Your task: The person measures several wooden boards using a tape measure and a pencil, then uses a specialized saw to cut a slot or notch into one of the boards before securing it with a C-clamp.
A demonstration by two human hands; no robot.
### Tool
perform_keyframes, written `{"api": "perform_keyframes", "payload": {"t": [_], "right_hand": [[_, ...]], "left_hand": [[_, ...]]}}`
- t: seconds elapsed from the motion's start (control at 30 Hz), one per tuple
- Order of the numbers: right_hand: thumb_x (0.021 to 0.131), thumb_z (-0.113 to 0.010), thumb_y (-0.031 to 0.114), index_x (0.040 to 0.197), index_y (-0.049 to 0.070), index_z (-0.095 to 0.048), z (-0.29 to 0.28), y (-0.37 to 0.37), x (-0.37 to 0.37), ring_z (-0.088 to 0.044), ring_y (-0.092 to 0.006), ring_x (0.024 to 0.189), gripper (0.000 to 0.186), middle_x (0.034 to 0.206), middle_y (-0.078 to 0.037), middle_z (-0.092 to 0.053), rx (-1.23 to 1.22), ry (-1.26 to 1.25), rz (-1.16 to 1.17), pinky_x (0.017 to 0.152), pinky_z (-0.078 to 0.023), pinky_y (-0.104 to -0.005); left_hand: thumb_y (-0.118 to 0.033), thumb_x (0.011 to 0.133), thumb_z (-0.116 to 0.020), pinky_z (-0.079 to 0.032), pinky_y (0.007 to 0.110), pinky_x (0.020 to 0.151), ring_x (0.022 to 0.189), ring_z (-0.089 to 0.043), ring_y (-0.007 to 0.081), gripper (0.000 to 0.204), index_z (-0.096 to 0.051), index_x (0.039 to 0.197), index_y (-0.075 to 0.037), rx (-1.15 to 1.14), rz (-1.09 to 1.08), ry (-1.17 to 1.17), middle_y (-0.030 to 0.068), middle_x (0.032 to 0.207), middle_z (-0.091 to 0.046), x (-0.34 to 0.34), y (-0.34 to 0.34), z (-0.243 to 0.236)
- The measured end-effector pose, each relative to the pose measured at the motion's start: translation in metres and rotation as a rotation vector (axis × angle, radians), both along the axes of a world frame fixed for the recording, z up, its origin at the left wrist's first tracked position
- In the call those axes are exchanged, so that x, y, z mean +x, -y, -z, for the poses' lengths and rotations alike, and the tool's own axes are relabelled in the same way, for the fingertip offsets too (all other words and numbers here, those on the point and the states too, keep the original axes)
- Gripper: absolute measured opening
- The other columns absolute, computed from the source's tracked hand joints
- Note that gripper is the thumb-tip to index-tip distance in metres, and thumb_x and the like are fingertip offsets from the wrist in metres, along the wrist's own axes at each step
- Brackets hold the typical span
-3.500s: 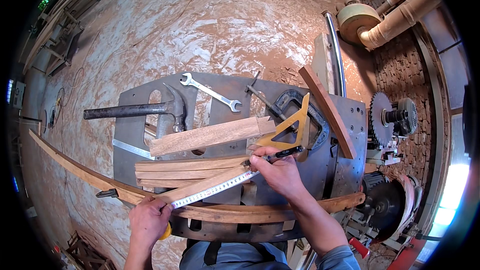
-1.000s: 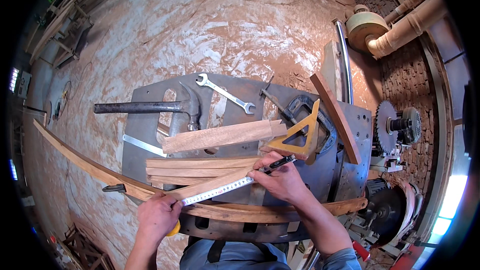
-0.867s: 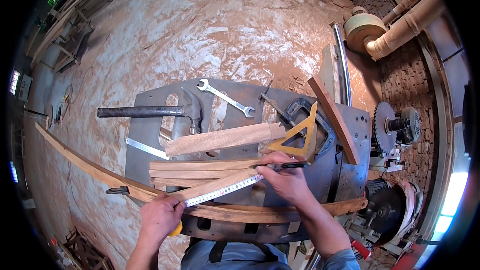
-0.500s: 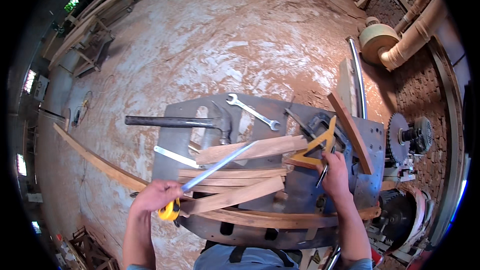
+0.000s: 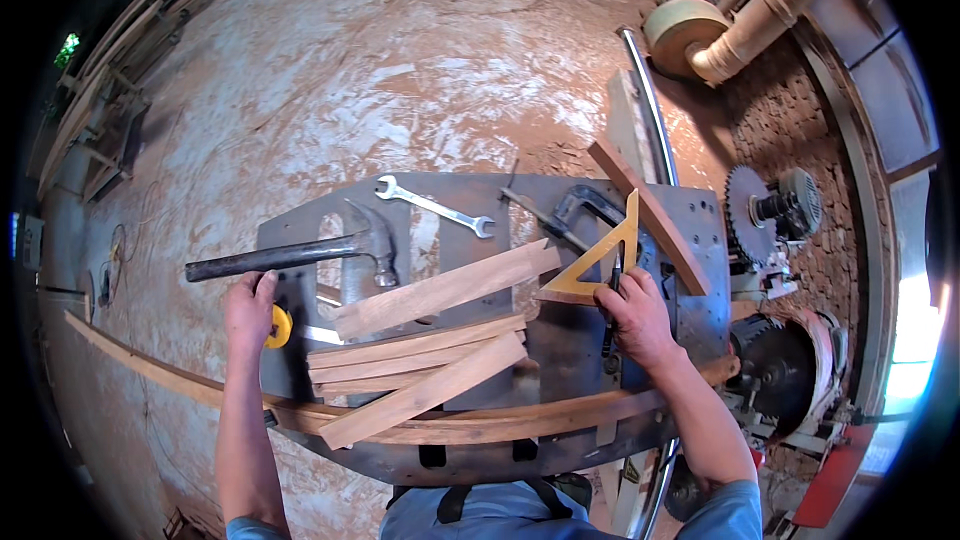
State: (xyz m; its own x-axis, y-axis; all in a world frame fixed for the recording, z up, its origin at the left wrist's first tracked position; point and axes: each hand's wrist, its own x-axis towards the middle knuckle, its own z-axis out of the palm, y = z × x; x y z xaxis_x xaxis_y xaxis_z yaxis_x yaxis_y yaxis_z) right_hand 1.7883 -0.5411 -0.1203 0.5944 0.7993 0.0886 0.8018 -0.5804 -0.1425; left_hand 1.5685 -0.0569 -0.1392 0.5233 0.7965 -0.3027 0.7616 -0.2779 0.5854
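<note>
The left hand [image 5: 247, 312], at the left of the frame, is partly curled around a round-edged yellow tape measure [image 5: 281, 327], just below the dark handle of a steel claw hammer [image 5: 300, 253]; the right hand [image 5: 637, 318], right of centre, is mostly closed with a slim black pen [image 5: 609, 332] in its fingers, which meet the lower right corner of a yellow triangular square [image 5: 572, 283], though whether they grip it I cannot tell. At centre, a pale brown flat wooden strip [image 5: 425, 392] lies slanted across a stack of similar strips [image 5: 400, 359] and a long curved brown wooden beam [image 5: 500, 427], all on a grey metal table [image 5: 560, 360]. A silver open-ended wrench [image 5: 435, 205] lies at upper centre, and a reddish-brown wooden bar [image 5: 650, 220] at upper right
</note>
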Motion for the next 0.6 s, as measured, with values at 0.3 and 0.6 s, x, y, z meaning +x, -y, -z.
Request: {"api": "perform_keyframes", "payload": {"t": [0.3, 0.6], "right_hand": [[0.072, -0.065, 0.01, 0.101, 0.015, -0.063, -0.053, -0.034, -0.074, -0.057, -0.034, 0.112, 0.03, 0.104, -0.012, -0.059, 0.142, -0.191, -0.275, 0.103, -0.047, -0.045], [0.078, -0.064, 0.013, 0.105, 0.01, -0.063, -0.018, -0.084, -0.103, -0.053, -0.0352, 0.124, 0.028, 0.118, -0.015, -0.06, 0.359, -0.374, -0.432, 0.108, -0.045, -0.0449]], "left_hand": [[-0.015, 0.079, -0.073, -0.048, 0.045, 0.081, 0.093, -0.058, 0.0366, 0.028, -0.062, 0.101, -0.002, 0.457, 0.578, 0.396, 0.0166, 0.104, -0.063, -0.005, 0.093, -0.044], [-0.013, 0.068, -0.085, -0.046, 0.053, 0.099, 0.118, -0.053, 0.0464, 0.045, -0.055, 0.099, 0.0, 0.441, 0.89, 0.263, 0.0268, 0.131, -0.05, -0.031, 0.237, -0.03]]}}
